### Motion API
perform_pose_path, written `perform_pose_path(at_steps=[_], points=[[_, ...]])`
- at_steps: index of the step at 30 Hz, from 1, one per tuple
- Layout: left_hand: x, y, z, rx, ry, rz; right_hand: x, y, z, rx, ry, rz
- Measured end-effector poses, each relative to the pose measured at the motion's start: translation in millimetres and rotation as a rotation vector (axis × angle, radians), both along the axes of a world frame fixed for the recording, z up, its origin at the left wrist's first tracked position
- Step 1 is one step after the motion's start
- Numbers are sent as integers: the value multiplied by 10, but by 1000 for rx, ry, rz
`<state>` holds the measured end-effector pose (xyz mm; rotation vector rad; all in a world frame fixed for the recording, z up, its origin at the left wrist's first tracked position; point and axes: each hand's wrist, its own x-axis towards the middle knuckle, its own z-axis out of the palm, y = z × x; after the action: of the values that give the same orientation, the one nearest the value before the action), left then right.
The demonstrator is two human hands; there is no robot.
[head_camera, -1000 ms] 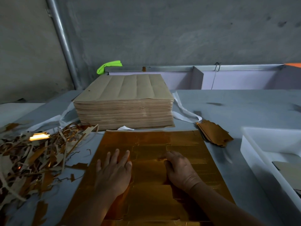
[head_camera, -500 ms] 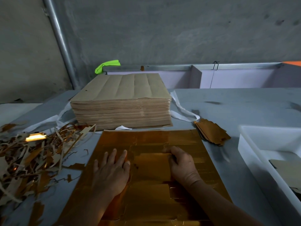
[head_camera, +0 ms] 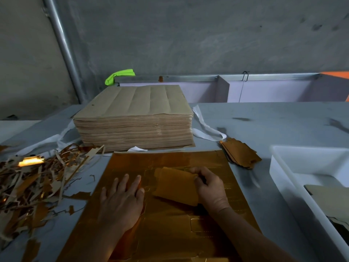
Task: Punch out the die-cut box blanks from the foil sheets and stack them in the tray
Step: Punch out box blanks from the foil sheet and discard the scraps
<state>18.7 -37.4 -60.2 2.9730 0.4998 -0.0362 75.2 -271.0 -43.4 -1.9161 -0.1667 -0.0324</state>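
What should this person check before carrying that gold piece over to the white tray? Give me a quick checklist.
1. Left hand flat on the foil sheet, pinning it: ok.
2. Right hand pinches the blank at its right edge: ok.
3. Blank fully torn free of the sheet: cannot tell; its near edge lies against the sheet.
4. Tray on the right has open space: ok.
5. Small pile of blanks lies off the path to the tray: ok.

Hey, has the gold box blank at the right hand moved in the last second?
Yes. The blank, earlier flat within the foil sheet, is now raised up off that sheet, pinched by the right hand.
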Motion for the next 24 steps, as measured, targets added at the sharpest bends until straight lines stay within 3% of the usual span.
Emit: perform_pose_path(at_steps=[7, 10, 17, 24], points=[[20, 38, -9, -20, 16, 11, 109, -47, 50, 405, 219, -216], [38, 24, 5, -26, 17, 8, 262, -184, 104, 481, 246, -375], [27, 24, 28, -29, 39, 20, 708, -630, 284, 445, 138, -681], [49, 16, 17, -30, 35, 25, 1056, -863, 311, 354, 143, -772]])
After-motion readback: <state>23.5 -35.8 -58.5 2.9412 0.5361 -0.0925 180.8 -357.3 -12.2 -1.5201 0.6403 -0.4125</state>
